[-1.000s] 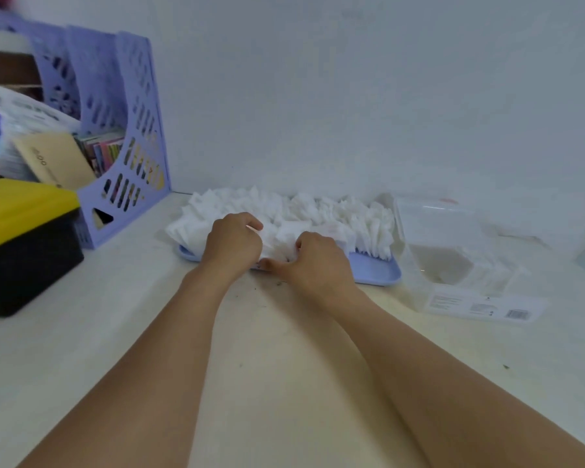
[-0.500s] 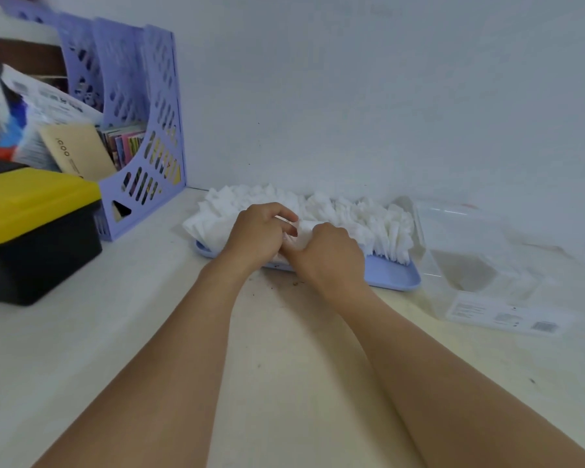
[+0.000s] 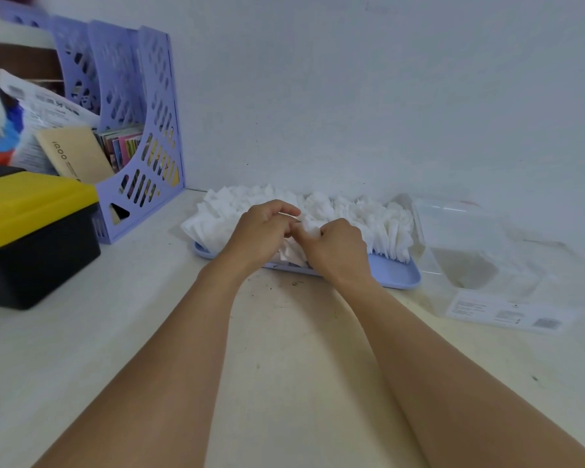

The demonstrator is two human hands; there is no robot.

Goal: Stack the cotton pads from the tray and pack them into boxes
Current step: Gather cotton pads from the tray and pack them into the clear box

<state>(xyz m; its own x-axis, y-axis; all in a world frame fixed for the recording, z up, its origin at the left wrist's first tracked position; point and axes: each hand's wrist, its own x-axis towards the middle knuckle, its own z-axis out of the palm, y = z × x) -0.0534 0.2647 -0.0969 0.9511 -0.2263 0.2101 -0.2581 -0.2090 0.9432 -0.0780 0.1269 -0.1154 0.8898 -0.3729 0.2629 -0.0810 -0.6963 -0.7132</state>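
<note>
A heap of white cotton pads (image 3: 355,211) lies on a light blue tray (image 3: 397,273) against the wall. My left hand (image 3: 262,233) and my right hand (image 3: 338,251) meet over the front of the heap, fingers curled, pinching a small bunch of cotton pads (image 3: 309,228) between them. A clear plastic box (image 3: 466,251) with a white label stands to the right of the tray, its inside mostly see-through.
A purple file rack (image 3: 142,136) with papers and booklets stands at the back left. In front of it sits a black box with a yellow lid (image 3: 31,231). The cream table (image 3: 284,349) carries small dark specks.
My hands have drawn closer together and risen slightly over the heap, fingers now closed on a bunch of pads. The view has shifted a little to the left.
</note>
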